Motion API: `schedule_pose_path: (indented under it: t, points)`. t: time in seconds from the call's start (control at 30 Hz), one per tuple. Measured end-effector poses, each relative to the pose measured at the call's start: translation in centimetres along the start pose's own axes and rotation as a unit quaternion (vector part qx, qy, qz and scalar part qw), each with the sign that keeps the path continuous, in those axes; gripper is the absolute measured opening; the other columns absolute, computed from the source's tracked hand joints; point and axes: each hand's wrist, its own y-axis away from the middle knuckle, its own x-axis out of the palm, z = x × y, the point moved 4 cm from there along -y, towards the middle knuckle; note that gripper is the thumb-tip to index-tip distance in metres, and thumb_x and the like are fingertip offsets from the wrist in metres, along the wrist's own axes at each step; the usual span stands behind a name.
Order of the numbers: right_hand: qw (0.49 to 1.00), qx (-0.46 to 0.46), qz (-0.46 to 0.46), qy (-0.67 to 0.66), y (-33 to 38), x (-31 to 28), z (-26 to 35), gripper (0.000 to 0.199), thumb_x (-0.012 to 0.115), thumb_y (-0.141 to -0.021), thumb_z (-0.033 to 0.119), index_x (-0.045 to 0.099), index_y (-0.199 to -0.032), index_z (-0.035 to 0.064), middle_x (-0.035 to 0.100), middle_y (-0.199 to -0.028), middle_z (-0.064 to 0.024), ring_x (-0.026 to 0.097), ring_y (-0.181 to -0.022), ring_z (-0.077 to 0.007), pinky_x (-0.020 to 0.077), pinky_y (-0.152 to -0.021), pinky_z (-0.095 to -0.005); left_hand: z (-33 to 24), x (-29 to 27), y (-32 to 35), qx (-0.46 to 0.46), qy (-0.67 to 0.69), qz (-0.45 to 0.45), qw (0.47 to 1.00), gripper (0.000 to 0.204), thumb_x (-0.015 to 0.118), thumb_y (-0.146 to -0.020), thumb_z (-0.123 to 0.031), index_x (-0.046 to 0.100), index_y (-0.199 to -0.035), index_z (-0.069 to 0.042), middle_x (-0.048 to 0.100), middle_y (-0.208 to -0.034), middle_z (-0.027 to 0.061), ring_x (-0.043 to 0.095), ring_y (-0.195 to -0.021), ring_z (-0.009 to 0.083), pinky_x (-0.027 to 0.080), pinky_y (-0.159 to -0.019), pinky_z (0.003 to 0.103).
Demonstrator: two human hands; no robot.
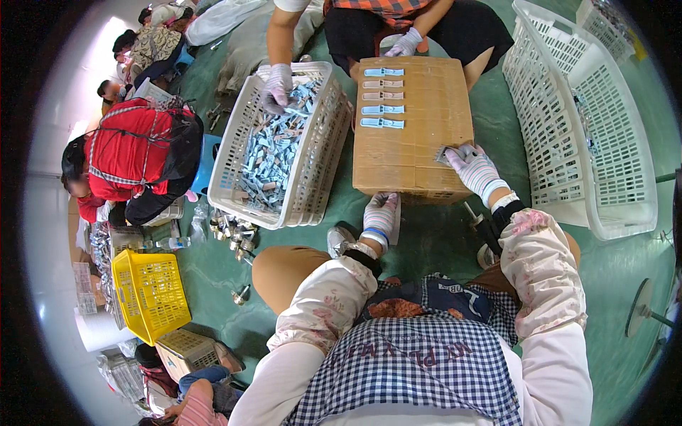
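A cardboard box (415, 160) stands in front of me with a short column of small, narrow clip-like pieces on top, some light blue (382, 110) and some pinkish (382, 95). My right hand (477, 169), in a striped glove, is closed on a small grey flat piece (447, 155) at the box top's right side. Against the near edge of the box, my gloved left hand (381, 213) has its fingers curled; a pale flat edge shows beside it, too unclear to name. Across from me, a co-worker's gloved hand (277, 89) reaches into a white basket (288, 213) full of blue and pinkish pieces (273, 156).
The co-worker's other hand (405, 44) rests by the box's far edge. A tall white basket (625, 206) stands at right. Metal parts (234, 231) lie on the green floor left of my knee. Farther left are a yellow basket (149, 284) and a person in red (121, 156).
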Motion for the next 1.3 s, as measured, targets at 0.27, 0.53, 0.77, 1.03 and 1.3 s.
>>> schedule_pose_path:
  t: [0.27, 0.53, 0.77, 1.03, 1.3]
  points:
    - [0.999, 0.037, 0.020, -0.016, -0.4, 0.4, -0.6, 0.061, 0.041, -0.093, 0.059, 0.058, -0.123, 0.0088, 0.051, -0.136, -0.0192, 0.045, -0.129, -0.0366, 0.0361, -0.109, -0.0413, -0.3, 0.3, 0.4, -0.011, 0.017, 0.001, 1.000, 0.014, 0.067, -0.092, -0.016, 0.064, -0.102, -0.007, 0.065, -0.089, 0.0009, 0.056, -0.074, 0.0103, 0.049, -0.068, 0.026]
    - [1.000, -0.020, 0.023, -0.002, 0.4, -0.1, 0.4, 0.063, 0.038, -0.094, 0.060, 0.059, -0.124, 0.0088, 0.053, -0.136, -0.0159, 0.042, -0.131, -0.0363, 0.0317, -0.112, -0.0404, 1.2, -0.3, -0.6, 0.044, -0.006, 0.004, 0.999, 0.013, 0.066, -0.092, -0.015, 0.064, -0.102, -0.007, 0.065, -0.089, 0.0001, 0.056, -0.076, 0.0095, 0.048, -0.070, 0.025]
    - [1.000, -0.013, 0.008, 0.026, 0.0, 1.1, -0.9, 0.060, 0.035, -0.096, 0.058, 0.061, -0.125, 0.0116, 0.056, -0.132, -0.0136, 0.042, -0.131, -0.0363, 0.0302, -0.113, -0.0397, -0.5, 0.2, 1.2, -0.012, 0.011, 0.007, 1.000, 0.012, 0.066, -0.092, -0.015, 0.065, -0.101, -0.007, 0.065, -0.088, 0.0000, 0.055, -0.076, 0.0093, 0.048, -0.070, 0.025]
    - [0.996, -0.077, 0.015, 0.053, -0.3, 1.9, -0.8, 0.058, 0.037, -0.096, 0.057, 0.062, -0.123, 0.0118, 0.056, -0.131, -0.0129, 0.043, -0.129, -0.0352, 0.0321, -0.112, -0.0393, -0.2, -0.3, 0.9, 0.009, -0.008, 0.001, 1.000, 0.011, 0.066, -0.092, -0.013, 0.065, -0.101, -0.007, 0.064, -0.088, -0.0008, 0.054, -0.076, 0.0088, 0.047, -0.070, 0.024]
    - [1.000, 0.020, 0.015, 0.002, 0.5, 0.1, 0.3, 0.059, 0.039, -0.094, 0.058, 0.061, -0.124, 0.0124, 0.056, -0.131, -0.0133, 0.044, -0.128, -0.0348, 0.0347, -0.110, -0.0399, 0.9, -0.3, -0.4, 0.039, -0.010, 0.003, 0.999, 0.011, 0.066, -0.092, -0.013, 0.066, -0.100, -0.007, 0.064, -0.088, -0.0009, 0.054, -0.076, 0.0085, 0.047, -0.070, 0.024]
